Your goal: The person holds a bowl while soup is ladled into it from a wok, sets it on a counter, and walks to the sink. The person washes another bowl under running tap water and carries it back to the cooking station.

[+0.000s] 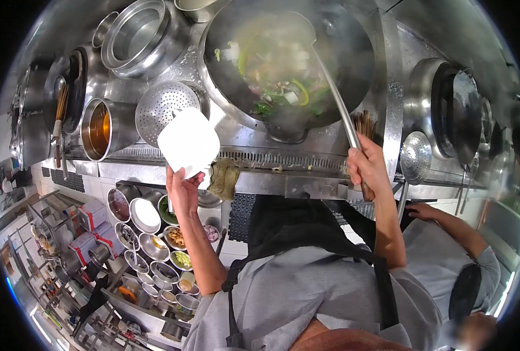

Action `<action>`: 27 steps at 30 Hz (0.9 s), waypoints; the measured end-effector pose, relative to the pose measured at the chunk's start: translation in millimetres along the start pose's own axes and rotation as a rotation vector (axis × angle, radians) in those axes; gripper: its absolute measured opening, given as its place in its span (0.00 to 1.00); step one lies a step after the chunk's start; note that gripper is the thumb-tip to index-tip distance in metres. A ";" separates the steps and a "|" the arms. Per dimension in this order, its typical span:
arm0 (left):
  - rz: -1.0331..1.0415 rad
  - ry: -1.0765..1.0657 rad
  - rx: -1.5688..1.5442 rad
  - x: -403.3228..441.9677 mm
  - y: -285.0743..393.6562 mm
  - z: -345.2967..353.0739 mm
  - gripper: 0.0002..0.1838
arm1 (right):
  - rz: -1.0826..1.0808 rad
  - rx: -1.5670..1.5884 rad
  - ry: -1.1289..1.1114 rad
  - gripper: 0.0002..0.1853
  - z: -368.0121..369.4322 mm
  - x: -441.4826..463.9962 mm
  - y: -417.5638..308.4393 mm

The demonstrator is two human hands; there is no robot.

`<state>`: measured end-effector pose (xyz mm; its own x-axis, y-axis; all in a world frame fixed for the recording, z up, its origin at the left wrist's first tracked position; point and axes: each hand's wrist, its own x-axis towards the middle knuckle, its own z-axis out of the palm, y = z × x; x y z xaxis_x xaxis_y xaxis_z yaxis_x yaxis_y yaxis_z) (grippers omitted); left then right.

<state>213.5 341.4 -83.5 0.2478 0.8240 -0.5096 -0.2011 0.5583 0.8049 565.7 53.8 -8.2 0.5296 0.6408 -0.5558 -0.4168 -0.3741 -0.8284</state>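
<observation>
white dish (188, 143): in left grip (185, 184), fingers closed on its near edge, left of wok (353, 64)
ladle (335, 93): right grip (368, 167) wrapped round handle, far end in wok
food (289, 93): greens and pale chunks in wok, under steam
strainer (160, 108): partly behind white dish
rag (223, 179): on counter (260, 185) edge, just beside left grip
brush (363, 124): near right grip, by ladle handle
</observation>
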 end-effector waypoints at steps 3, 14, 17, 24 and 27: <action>0.004 -0.018 0.009 -0.1 1.7 0.3 0.25 | -0.145 -0.401 0.242 0.31 13.0 -8.7 11.3; 0.007 -0.011 -0.017 3.0 1.1 3.1 0.24 | -0.027 -0.304 0.123 0.33 10.4 -44.5 -13.4; 0.012 -0.023 -0.024 4.1 1.0 2.7 0.23 | -0.007 -0.269 0.085 0.33 8.6 -43.1 -15.1; 0.003 -0.010 -0.024 5.0 -2.7 0.1 0.22 | 0.042 -0.123 -0.042 0.29 26.1 -19.6 1.2; 0.008 -0.013 -0.023 2.9 -2.6 1.3 0.21 | 0.142 0.154 -0.132 0.26 26.5 -21.6 4.1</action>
<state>216.0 342.2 -86.7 0.2581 0.8274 -0.4988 -0.2252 0.5536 0.8018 533.0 56.2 2.2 0.3610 0.6745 -0.6439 -0.5930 -0.3669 -0.7168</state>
